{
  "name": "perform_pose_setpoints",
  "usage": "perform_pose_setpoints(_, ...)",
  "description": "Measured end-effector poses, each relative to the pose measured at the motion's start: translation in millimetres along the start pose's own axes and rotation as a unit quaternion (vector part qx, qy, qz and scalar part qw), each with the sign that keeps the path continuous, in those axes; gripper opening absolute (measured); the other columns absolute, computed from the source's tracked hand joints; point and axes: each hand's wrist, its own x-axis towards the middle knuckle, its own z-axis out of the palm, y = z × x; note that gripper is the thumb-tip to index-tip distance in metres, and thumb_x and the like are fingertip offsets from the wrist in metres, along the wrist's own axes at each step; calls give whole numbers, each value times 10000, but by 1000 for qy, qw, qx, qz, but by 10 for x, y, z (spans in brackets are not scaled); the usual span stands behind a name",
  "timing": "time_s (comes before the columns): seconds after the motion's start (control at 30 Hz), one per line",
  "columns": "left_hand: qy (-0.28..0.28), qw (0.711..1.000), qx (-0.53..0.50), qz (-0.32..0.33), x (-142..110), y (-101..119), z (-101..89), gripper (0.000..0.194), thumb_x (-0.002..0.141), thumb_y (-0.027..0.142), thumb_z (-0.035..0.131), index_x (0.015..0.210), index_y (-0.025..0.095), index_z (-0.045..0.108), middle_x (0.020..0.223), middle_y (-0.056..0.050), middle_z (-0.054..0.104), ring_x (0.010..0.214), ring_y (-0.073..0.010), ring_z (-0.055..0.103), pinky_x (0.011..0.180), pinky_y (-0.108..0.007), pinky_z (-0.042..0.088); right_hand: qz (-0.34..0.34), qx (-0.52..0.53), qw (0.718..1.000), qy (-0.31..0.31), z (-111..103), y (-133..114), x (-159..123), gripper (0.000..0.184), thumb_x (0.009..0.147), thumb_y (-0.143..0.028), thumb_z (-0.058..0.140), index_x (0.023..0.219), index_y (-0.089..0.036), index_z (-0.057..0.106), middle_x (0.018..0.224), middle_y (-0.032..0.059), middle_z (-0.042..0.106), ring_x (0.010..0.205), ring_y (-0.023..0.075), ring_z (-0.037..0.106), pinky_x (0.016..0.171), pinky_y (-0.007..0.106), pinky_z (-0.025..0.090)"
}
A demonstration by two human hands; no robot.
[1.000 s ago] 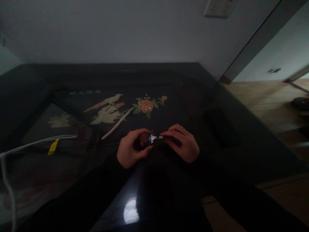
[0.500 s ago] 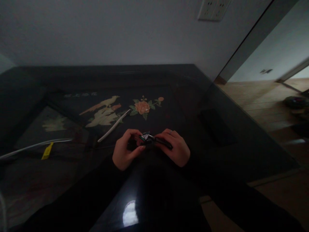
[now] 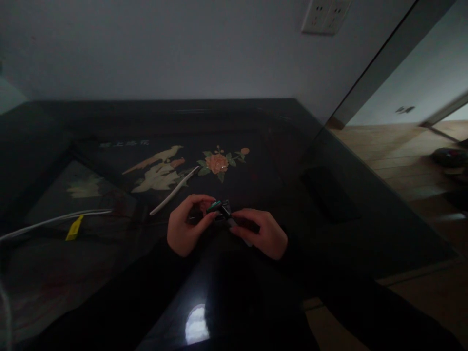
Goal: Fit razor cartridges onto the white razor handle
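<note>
Between both hands, just above the dark tabletop, is a small razor (image 3: 225, 210) with a black and silver head and a green strip along the head. My left hand (image 3: 187, 225) pinches the head end between thumb and fingers. My right hand (image 3: 263, 233) is closed on the grey handle (image 3: 236, 224), which slants down to the right under the fingers. The room is dim, so fine details of the head are hard to make out. A thin curved white strip (image 3: 173, 191) lies on the table beyond my left hand, touched by neither hand.
The glossy dark table (image 3: 278, 117) bears a bird-and-flower picture (image 3: 216, 163). A white cable (image 3: 44, 225) with a yellow tag (image 3: 74, 227) lies at left. A dark flat rectangle (image 3: 327, 193) is at right. A socket plate (image 3: 325, 17) is on the wall.
The razor has turned in my hands: its green-edged head and grey handle now show more plainly. My right hand's fingers have shifted lower along the handle. My left hand has barely moved.
</note>
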Motion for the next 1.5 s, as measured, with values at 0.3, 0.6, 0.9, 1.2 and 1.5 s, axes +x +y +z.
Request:
perform_pose_setpoints(0.3,-18,1000,0,22,8,-17,-19,90,785,215,652,856,174,689,753,-34,665,693,-147,601,626,-269,466,0,-7,1000,5,20,4,-17,221,813,-267,628,992,-143,667,840,51,699,688,148,611,611,249,453)
perform_pose_setpoints(0.6,7,1000,-16,-18,-17,-55,13,133,749,268,684,838,173,653,753,-26,635,707,-167,599,642,-297,487,2,4,1000,0,27,2,-14,274,825,-277,627,1077,-172,636,763,11,662,619,121,584,564,225,436)
perform_pose_setpoints(0.9,-18,998,-43,-42,17,-42,42,363,730,251,703,1048,173,546,811,-8,585,704,-126,562,670,-262,476,-4,9,999,52,44,12,-23,251,826,-235,599,1052,-192,497,653,-56,536,523,83,512,509,194,386)
perform_pose_setpoints(1.2,-41,998,44,-31,35,-32,47,228,787,219,620,1001,160,570,809,-17,599,721,-134,573,704,-284,471,17,-62,984,168,-240,219,165,122,841,-273,544,906,-186,487,635,-42,537,502,88,482,514,212,352)
perform_pose_setpoints(1.5,-84,992,89,6,43,18,52,117,801,201,563,910,171,594,811,-29,629,730,-152,588,697,-287,484,113,-205,951,203,-428,522,290,97,840,-286,500,897,-208,490,589,-55,504,529,121,498,555,222,337)
